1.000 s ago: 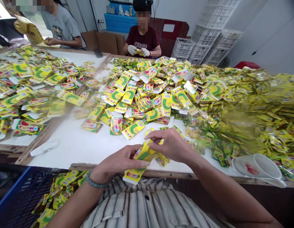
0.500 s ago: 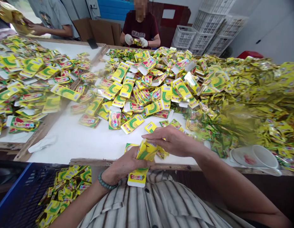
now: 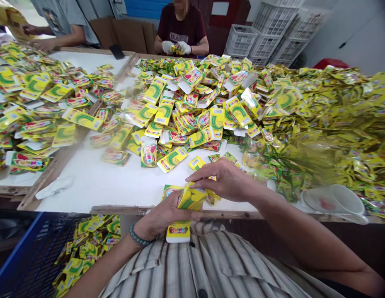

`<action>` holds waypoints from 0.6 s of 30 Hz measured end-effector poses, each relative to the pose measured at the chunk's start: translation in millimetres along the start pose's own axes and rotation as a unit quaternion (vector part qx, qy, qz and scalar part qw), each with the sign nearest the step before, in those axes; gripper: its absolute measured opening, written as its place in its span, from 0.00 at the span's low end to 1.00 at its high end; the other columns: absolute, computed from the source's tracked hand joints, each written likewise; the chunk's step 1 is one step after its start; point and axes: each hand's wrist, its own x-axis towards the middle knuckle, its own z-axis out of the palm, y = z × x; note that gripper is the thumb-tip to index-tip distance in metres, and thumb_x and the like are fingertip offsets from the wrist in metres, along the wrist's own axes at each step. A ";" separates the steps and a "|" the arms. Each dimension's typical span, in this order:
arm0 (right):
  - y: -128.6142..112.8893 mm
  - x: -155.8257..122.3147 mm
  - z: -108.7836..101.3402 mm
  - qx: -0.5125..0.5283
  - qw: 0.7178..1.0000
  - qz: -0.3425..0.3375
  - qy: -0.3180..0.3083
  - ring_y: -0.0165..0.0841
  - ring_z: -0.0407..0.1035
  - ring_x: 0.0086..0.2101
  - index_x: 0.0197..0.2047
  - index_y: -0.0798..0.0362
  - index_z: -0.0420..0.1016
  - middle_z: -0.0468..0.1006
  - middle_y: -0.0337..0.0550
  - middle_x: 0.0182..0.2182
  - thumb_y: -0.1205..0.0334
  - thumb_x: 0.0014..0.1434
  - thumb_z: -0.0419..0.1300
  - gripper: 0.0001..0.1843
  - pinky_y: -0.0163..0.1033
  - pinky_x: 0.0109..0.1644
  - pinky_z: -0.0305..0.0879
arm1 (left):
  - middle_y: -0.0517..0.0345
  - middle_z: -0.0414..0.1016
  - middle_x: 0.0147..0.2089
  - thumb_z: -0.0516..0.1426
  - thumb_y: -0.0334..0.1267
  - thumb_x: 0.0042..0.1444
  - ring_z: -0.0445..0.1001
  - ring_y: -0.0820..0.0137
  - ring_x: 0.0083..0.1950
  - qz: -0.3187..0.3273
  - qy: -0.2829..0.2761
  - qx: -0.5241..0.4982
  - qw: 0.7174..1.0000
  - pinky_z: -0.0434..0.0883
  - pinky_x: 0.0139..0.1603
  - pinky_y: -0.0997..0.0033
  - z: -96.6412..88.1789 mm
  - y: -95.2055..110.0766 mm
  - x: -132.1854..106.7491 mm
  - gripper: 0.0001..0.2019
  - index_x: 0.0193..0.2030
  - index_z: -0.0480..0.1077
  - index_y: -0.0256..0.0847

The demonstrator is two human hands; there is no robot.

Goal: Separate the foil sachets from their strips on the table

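Observation:
My left hand (image 3: 164, 218), a beaded bracelet at its wrist, is wrapped round a small yellow and green carton (image 3: 191, 202) just over the table's front edge. Below that hand a printed carton end with a white flap (image 3: 178, 239) sticks out; I cannot tell whether it belongs to the same carton. My right hand (image 3: 226, 179) has its fingers closed at the carton's upper end, on the flap; whether a packet is between them is hidden. Another carton (image 3: 170, 190) lies behind my left hand, and one more carton (image 3: 197, 163) lies beyond my right fingertips.
A heap of yellow cartons (image 3: 164, 111) covers the table's middle, with small shiny packets (image 3: 335, 136) piled at right. A clear plastic cup (image 3: 335, 203) stands near the front edge. A blue crate (image 3: 21, 265) of cartons is below left. A gloved co-worker (image 3: 181, 31) sits opposite.
The view has shifted slightly. My right fingers have bent a little more at the carton's top, while my left hand keeps its hold. At the far left, a co-worker's hands have moved lower.

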 end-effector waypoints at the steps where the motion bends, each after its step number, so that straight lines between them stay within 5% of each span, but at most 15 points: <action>1: 0.4 -0.4 0.6 -0.014 1.000 -0.001 0.003 0.33 0.77 0.33 0.39 0.47 0.84 0.84 0.39 0.35 0.66 0.55 0.64 0.09 0.33 0.37 0.66 | 0.57 0.73 0.33 0.67 0.39 0.45 0.71 0.71 0.32 0.001 -0.001 -0.007 1.000 0.66 0.34 0.72 -0.5 -1.5 0.6 0.16 0.39 0.71 0.34; 11: 4.1 0.0 8.6 -0.062 0.997 -0.046 -0.017 0.32 0.75 0.32 0.41 0.50 0.84 0.83 0.43 0.33 0.66 0.60 0.60 0.11 0.33 0.36 0.63 | 0.56 0.74 0.32 0.65 0.39 0.48 0.72 0.70 0.32 0.026 -0.010 -0.040 0.999 0.66 0.35 0.71 -1.3 -5.1 2.4 0.14 0.39 0.71 0.34; 18: 10.0 5.0 5.4 0.055 0.996 0.058 -0.025 0.32 0.76 0.32 0.40 0.50 0.84 0.84 0.38 0.34 0.65 0.54 0.66 0.10 0.31 0.34 0.67 | 0.57 0.74 0.32 0.65 0.40 0.48 0.71 0.70 0.33 -0.006 0.007 0.082 0.997 0.66 0.35 0.72 0.1 4.4 -2.3 0.15 0.39 0.71 0.35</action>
